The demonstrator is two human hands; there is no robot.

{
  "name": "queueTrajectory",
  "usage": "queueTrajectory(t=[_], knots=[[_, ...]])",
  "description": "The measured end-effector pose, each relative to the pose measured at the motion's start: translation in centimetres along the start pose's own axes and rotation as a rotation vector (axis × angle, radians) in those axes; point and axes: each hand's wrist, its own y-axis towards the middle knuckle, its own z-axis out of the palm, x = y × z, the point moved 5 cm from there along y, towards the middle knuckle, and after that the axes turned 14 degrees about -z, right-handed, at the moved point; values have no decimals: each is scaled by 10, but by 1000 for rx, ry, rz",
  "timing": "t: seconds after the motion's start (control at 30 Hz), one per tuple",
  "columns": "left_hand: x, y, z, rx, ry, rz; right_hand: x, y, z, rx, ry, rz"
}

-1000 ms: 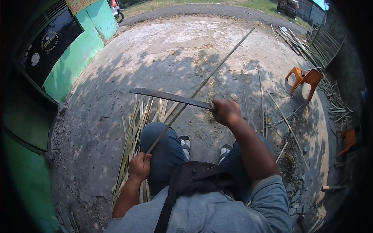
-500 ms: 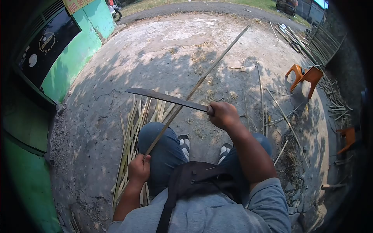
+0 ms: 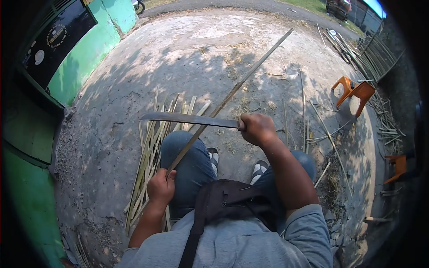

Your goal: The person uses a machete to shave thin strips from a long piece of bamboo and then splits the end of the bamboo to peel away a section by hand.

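Observation:
My left hand point(image 3: 161, 186) is closed round the near end of a long bamboo strip point(image 3: 232, 91), beside my left knee. The strip slants up and away to the right, its far end high over the ground. In my right hand point(image 3: 258, 130) is the handle of a machete point(image 3: 190, 119), its long dark blade pointing left. The blade crosses the strip a little above my knee and appears to touch it. More split bamboo strips point(image 3: 149, 165) lie in a loose pile on the ground to the left of my left leg.
An orange plastic chair point(image 3: 355, 94) lies at the right, with another orange piece point(image 3: 396, 168) nearer. Bamboo poles point(image 3: 346, 51) and offcuts run along the right edge. Single strips point(image 3: 330, 136) lie on the concrete. A green wall point(image 3: 73, 73) stands at left.
The machete's blade has swung a little, its tip now lower and the blade closer to level. My left hand still grips the strip, slightly higher in view. The head view has shifted a little.

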Motion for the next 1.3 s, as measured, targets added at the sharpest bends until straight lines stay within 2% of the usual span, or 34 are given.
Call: queueTrajectory(t=[0.33, 0.53, 0.57, 0.7, 0.93, 0.97, 1.07, 1.1, 1.3], knots=[[3, -4, -6, 2, 51, 5, 0, -8, -8, -76, -14, 55], [4, -7, -7, -34, 26, 25, 40, -11, -4, -2, 15, -105], [4, -6, -5, -38, 15, 31, 42, -10, -8, -14, -4, -96], [7, -6, -4, -49, -3, 25, -11, -3, -7, -79, 35, 151], [4, -4, -1, -14, 57, 4, -3, -8, 1, -88, 10, 73], [3, -4, -1, -16, 46, 11, 5, -10, 1, -131, 51, 1], [-2, -1, 1, -24, 16, 37, 31, -7, -1, 28, -53, -74], [-2, -1, -1, -23, 14, 41, 23, -5, 0, 9, -11, -55], [0, -1, -6, -34, 89, 19, -90, -6, 2, -267, 149, 395]])
